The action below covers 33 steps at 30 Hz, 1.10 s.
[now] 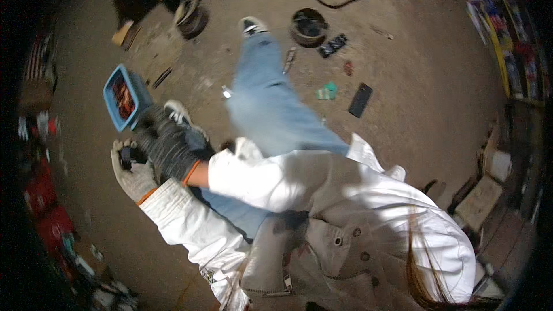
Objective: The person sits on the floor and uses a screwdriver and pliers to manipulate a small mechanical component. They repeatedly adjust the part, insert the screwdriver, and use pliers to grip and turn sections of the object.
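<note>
Black part [132,154] sits in curled left hand [134,177], near side of basket [139,87]; right hand [155,133] apparently reaches toward basket, grip unclear; careful aim needed next.

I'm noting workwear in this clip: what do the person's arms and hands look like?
Both arms have long white sleeves. The left hand wears a pale, off-white glove; the right hand wears one whose visible side is dark grey. Each glove ends in an orange band. The left sleeve bears a small, unclear marking.
</note>
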Motion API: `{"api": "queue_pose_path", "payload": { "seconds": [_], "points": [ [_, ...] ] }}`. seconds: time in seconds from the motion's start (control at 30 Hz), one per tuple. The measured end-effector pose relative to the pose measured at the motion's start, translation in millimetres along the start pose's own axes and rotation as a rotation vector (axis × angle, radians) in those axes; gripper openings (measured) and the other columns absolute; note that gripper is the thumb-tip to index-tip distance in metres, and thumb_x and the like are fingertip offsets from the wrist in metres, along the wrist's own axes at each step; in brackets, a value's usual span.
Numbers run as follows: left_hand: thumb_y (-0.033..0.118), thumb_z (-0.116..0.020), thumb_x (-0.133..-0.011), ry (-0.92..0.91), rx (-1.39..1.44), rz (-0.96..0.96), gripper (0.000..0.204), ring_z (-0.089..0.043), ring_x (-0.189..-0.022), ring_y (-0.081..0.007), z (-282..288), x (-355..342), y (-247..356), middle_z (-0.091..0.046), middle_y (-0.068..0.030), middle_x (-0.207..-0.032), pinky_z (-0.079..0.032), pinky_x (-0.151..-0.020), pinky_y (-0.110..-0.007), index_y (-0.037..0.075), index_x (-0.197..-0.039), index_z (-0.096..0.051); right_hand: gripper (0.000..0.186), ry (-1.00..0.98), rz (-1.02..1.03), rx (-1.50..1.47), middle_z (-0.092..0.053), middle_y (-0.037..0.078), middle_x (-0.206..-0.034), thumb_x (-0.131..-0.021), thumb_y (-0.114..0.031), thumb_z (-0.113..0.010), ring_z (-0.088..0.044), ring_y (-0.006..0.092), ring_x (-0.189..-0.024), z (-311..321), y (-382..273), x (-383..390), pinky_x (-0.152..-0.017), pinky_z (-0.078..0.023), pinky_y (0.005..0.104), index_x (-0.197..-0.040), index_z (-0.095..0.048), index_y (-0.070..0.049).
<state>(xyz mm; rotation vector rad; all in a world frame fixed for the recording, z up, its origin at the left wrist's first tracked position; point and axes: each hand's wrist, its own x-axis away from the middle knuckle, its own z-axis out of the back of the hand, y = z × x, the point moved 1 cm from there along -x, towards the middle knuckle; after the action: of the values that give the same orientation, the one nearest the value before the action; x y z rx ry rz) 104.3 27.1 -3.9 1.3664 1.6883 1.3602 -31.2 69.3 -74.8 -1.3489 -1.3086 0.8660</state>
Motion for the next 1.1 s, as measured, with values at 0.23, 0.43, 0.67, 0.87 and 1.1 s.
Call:
{"api": "queue_pose_path", "payload": {
  "seconds": [0.23,0.43,0.67,0.87,1.1],
  "points": [
    [0.01,-0.058,-0.09,-0.235,-0.917,-0.422,0.021,-0.061,-0.088,-0.0171,12.1,4.5,-2.5,-0.063,-0.0093,-0.101,-0.05,-0.078,-0.026,-0.002,-0.108,-0.058,0.013,0.081,0.39,-0.228,-0.064,0.016,-0.093,-0.09,-0.014,-0.057,-0.062,0.0289,-0.091,54.6,-159.1,48.9,-0.079,-0.05,0.0391,-0.098,-0.059,-0.005],
    [0.002,-0.052,-0.091,-0.261,-0.801,-0.366,0.018,-0.061,-0.088,-0.0173,12.1,-2.4,-14.7,-0.062,-0.0101,-0.101,-0.049,-0.078,-0.026,-0.002,-0.108,-0.056,0.035,0.173,-0.146,0.328,-0.06,0.019,-0.12,-0.091,-0.028,-0.047,-0.056,0.0324,-0.112,260.1,-10.9,4.1,-0.097,-0.043,0.0398,-0.113,-0.063,-0.005],
    [0.005,-0.051,-0.095,-0.314,-0.866,-0.254,0.022,-0.062,-0.093,-0.0187,29.1,-6.8,-19.6,-0.062,-0.0123,-0.107,-0.051,-0.078,-0.027,-0.004,-0.115,-0.055,0.039,0.327,-0.863,0.82,-0.059,0.019,-0.124,-0.092,-0.031,-0.046,-0.055,0.0325,-0.115,400.2,153.1,101.6,-0.099,-0.042,0.0401,-0.116,-0.062,-0.005],
    [0.005,-0.054,-0.093,-0.166,-0.644,-0.075,0.027,-0.062,-0.097,-0.0204,25.7,1.2,-11.9,-0.061,-0.0143,-0.11,-0.052,-0.08,-0.027,-0.005,-0.118,-0.053,0.038,0.337,-0.899,0.91,-0.058,0.018,-0.125,-0.093,-0.03,-0.047,-0.056,0.0318,-0.115,402.4,190.5,120.9,-0.098,-0.043,0.0399,-0.117,-0.061,-0.005],
    [0.006,-0.052,-0.095,-0.039,-0.276,0.057,0.031,-0.06,-0.103,-0.0212,31.7,17.5,-9.3,-0.058,-0.0156,-0.117,-0.053,-0.084,-0.03,-0.006,-0.124,-0.049,0.037,0.268,-0.822,1.054,-0.057,0.018,-0.126,-0.093,-0.029,-0.047,-0.056,0.0309,-0.115,407.0,205.6,90.2,-0.097,-0.043,0.0397,-0.119,-0.06,-0.006]
  ]
}}
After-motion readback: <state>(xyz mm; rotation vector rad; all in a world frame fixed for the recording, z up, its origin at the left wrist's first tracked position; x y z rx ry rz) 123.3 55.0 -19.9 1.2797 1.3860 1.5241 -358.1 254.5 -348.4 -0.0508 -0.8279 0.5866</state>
